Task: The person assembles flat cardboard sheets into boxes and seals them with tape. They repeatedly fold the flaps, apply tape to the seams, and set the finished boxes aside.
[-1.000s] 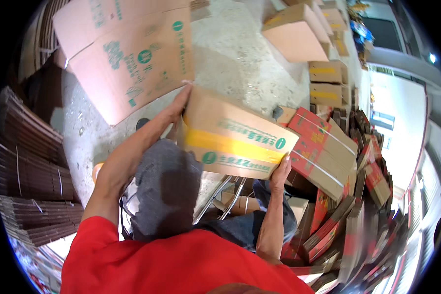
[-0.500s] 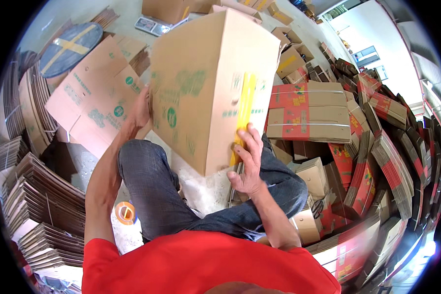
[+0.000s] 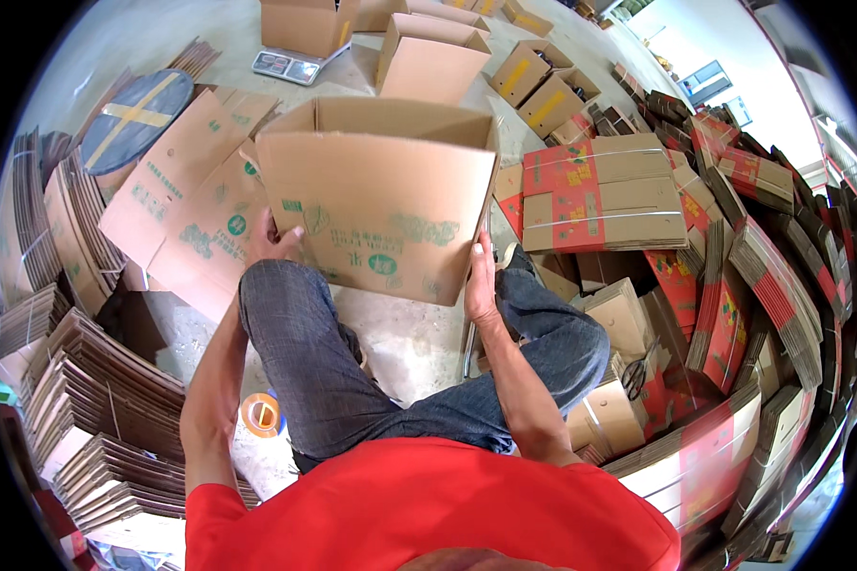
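Note:
An open-topped cardboard box [image 3: 371,205] with green printing stands upright in front of me, above and between my knees. My left hand [image 3: 274,243] is at its lower left corner, the thumb against the printed side. My right hand [image 3: 482,284] lies along its right edge, fingers pointing up and palm against the side. Between them the two hands hold the box. Its inner walls show above the near rim; the bottom is hidden. Beside my left forearm, an orange roll of tape [image 3: 261,415] rests on the floor.
Flattened cartons [image 3: 186,186] lean at the left, near stacked cardboard sheets [image 3: 95,400]. Ahead are an open box [image 3: 438,52] and a scale [image 3: 288,67] with a box on it. Tied red-and-brown carton bundles [image 3: 605,195] pile up on the right, with scissors [image 3: 633,379] among them.
The box has been turned and lowered. Its yellow-taped face has swung out of sight and its open top now shows. My right hand has moved down to its right edge.

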Demonstrator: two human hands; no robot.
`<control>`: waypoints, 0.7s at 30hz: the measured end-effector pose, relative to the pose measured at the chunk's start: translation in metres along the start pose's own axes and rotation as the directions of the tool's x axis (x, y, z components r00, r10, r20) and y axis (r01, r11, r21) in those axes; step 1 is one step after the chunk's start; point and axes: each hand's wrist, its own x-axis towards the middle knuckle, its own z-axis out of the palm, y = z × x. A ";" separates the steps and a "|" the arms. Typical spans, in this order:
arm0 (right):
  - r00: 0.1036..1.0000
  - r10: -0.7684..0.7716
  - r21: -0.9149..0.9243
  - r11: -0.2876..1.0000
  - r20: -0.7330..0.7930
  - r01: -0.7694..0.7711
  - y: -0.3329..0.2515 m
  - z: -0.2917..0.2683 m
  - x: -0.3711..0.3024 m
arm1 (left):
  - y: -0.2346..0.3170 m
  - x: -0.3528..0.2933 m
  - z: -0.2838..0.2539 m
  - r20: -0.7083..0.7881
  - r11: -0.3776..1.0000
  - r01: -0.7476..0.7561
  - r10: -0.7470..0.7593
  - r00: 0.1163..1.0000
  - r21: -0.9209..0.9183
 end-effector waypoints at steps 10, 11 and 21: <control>0.701 0.713 0.542 0.582 0.019 -0.606 0.192 -0.149 -0.071 | -0.039 -0.097 0.004 0.238 0.983 0.149 -0.120 0.964 -0.106; 0.639 0.769 0.537 0.546 -0.017 -0.643 0.184 -0.139 -0.066 | -0.040 -0.095 0.002 0.276 0.977 0.169 -0.129 0.952 -0.127; 0.478 0.876 0.517 0.436 -0.057 -0.737 0.168 -0.121 -0.051 | -0.016 -0.048 0.012 0.474 0.958 0.180 -0.054 0.879 -0.224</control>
